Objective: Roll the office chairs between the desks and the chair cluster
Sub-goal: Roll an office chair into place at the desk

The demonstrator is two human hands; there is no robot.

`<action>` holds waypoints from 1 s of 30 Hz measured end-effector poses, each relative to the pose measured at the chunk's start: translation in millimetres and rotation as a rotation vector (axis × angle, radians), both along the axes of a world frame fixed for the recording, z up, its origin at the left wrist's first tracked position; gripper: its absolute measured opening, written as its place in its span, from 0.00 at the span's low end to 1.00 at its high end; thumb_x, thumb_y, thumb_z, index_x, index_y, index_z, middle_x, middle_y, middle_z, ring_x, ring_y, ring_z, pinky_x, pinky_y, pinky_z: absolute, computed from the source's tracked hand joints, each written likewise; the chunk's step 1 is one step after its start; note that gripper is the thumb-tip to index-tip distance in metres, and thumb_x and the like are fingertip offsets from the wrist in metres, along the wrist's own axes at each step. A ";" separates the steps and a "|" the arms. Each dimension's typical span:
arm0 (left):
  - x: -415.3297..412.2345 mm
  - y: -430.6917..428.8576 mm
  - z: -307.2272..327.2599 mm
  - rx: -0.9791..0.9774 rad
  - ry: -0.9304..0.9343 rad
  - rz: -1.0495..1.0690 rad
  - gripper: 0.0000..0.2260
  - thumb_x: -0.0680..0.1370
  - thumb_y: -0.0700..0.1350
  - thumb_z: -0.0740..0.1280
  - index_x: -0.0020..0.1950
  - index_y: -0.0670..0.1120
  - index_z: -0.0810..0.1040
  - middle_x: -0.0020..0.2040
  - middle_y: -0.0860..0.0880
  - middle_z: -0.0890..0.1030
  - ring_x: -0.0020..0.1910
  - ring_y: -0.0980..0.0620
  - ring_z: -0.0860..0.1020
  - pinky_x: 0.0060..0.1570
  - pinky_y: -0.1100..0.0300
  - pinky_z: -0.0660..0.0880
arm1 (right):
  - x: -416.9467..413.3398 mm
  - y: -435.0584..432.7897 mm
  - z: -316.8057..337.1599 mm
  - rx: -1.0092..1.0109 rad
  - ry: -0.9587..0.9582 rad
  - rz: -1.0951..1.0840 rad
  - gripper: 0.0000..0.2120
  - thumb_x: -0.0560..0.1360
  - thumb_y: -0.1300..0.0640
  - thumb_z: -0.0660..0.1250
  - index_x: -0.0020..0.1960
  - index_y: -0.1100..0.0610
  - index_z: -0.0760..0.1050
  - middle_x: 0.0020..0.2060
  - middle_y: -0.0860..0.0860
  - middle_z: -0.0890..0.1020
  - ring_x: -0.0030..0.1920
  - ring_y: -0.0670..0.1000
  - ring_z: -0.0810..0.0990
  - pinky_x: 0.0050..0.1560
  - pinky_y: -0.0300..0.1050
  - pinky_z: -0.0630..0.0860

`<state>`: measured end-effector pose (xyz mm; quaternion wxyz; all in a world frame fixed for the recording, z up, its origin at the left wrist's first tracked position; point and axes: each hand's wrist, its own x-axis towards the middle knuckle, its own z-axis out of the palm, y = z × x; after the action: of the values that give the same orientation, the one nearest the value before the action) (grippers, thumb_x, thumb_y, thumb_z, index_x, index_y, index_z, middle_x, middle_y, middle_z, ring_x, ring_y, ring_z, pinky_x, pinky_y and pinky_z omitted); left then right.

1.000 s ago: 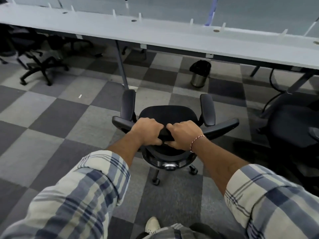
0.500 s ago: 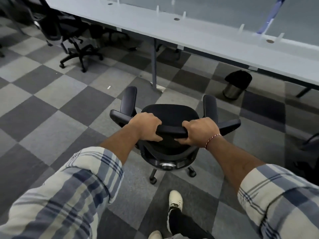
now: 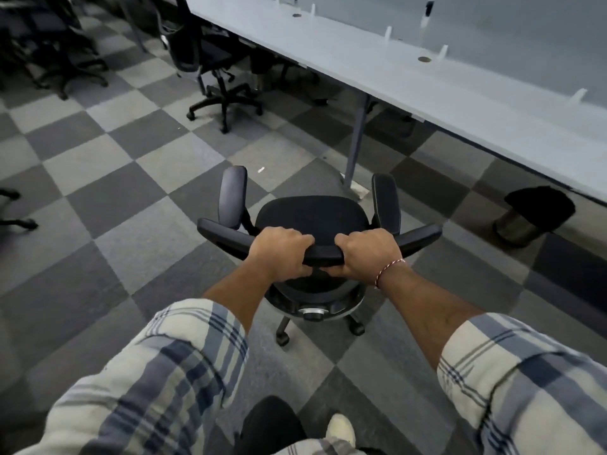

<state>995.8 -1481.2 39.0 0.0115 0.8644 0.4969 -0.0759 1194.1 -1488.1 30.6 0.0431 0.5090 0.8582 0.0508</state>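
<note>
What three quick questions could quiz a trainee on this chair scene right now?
1. True or false: the left hand and right hand both grip the chair by its backrest.
2. Where is the bin? A) on the floor, right of the chair, by the desk; B) on the seat; C) left of the chair.
3. Fill in: the thread band is on the ___ wrist.

Key: 1 true; 2 A; 3 right.
</note>
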 end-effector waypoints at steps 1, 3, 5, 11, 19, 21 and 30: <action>-5.6 10.4 1.9 -0.011 0.017 0.007 0.12 0.74 0.60 0.66 0.45 0.55 0.67 0.40 0.55 0.74 0.37 0.52 0.73 0.36 0.57 0.66 | -5.6 10.8 -0.1 0.000 0.005 0.006 0.24 0.73 0.28 0.58 0.42 0.50 0.64 0.31 0.46 0.70 0.33 0.53 0.79 0.32 0.45 0.67; -20.5 38.8 4.2 -0.029 0.039 0.018 0.12 0.75 0.60 0.66 0.45 0.55 0.66 0.39 0.56 0.72 0.36 0.54 0.71 0.33 0.59 0.62 | -20.1 40.2 -2.2 0.009 0.009 0.021 0.24 0.73 0.28 0.58 0.43 0.50 0.64 0.31 0.46 0.70 0.33 0.53 0.79 0.32 0.45 0.68; -36.9 66.2 6.0 -0.043 0.048 0.021 0.12 0.75 0.60 0.66 0.45 0.55 0.67 0.38 0.56 0.72 0.35 0.56 0.70 0.32 0.60 0.60 | -36.2 66.6 -2.2 0.021 0.025 0.030 0.24 0.73 0.28 0.59 0.43 0.51 0.64 0.31 0.46 0.71 0.33 0.53 0.79 0.32 0.46 0.69; -98.2 149.6 1.9 -0.056 0.039 0.028 0.11 0.73 0.60 0.67 0.46 0.56 0.71 0.36 0.57 0.73 0.34 0.57 0.72 0.36 0.60 0.69 | -94.8 144.2 -2.8 0.054 0.066 0.032 0.25 0.72 0.28 0.60 0.42 0.51 0.64 0.32 0.47 0.71 0.34 0.54 0.79 0.31 0.45 0.66; -174.6 248.4 0.5 -0.039 0.070 0.004 0.12 0.73 0.60 0.67 0.46 0.53 0.73 0.38 0.55 0.75 0.37 0.52 0.75 0.39 0.57 0.71 | -172.8 241.4 -12.5 0.105 0.089 0.013 0.26 0.70 0.27 0.60 0.40 0.50 0.62 0.33 0.49 0.78 0.32 0.54 0.79 0.30 0.45 0.65; -188.4 274.1 1.7 -0.044 0.060 0.005 0.12 0.73 0.60 0.67 0.45 0.54 0.73 0.38 0.55 0.75 0.37 0.52 0.75 0.39 0.56 0.73 | -186.3 266.7 -9.7 0.086 0.096 0.012 0.25 0.70 0.27 0.60 0.41 0.50 0.62 0.35 0.48 0.77 0.35 0.54 0.79 0.31 0.45 0.66; -244.5 393.6 1.3 -0.014 0.063 -0.011 0.14 0.73 0.62 0.66 0.43 0.52 0.71 0.36 0.55 0.71 0.36 0.51 0.73 0.37 0.57 0.69 | -199.5 402.8 -5.7 -0.028 0.059 -0.037 0.27 0.67 0.23 0.59 0.41 0.47 0.64 0.34 0.43 0.74 0.39 0.50 0.79 0.36 0.46 0.73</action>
<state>751.3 -1087.6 40.3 0.0014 0.8641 0.4919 -0.1063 994.6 -1085.3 24.9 0.0262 0.5254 0.8501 0.0229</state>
